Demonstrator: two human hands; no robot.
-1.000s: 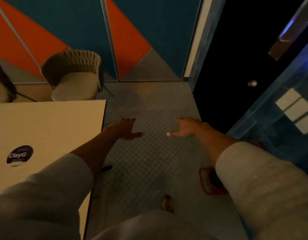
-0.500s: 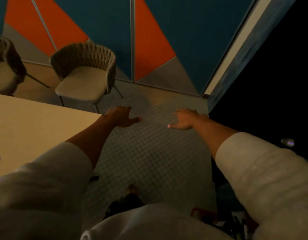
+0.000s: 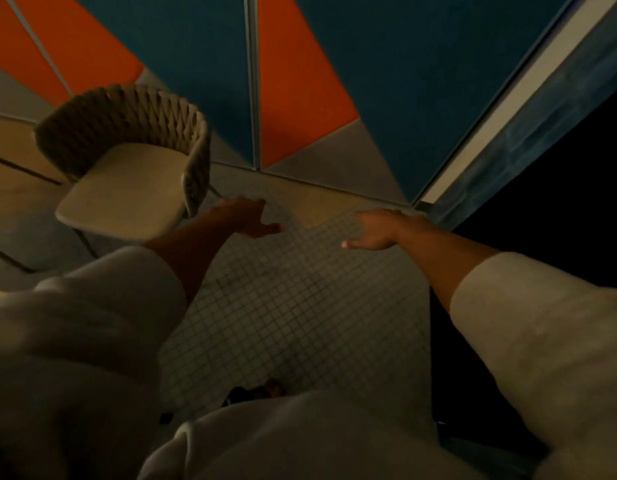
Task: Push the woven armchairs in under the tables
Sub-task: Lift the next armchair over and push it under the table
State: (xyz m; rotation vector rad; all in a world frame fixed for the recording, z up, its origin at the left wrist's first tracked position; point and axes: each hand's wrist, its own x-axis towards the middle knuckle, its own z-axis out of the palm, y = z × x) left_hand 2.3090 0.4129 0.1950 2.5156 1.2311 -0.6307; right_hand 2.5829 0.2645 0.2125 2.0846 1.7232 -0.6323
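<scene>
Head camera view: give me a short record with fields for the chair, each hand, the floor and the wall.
chair: one woven armchair with a pale seat, upright, at the left near the wall
left hand: open, held out to the right of the chair, not touching it
right hand: open, held out above the floor, holding nothing
floor: small square tiles
wall: teal, orange and grey panels

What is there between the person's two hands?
Only checked floor tiles. In the head view the left hand and right hand hover apart, open and empty, with the woven armchair off to the left.
</scene>
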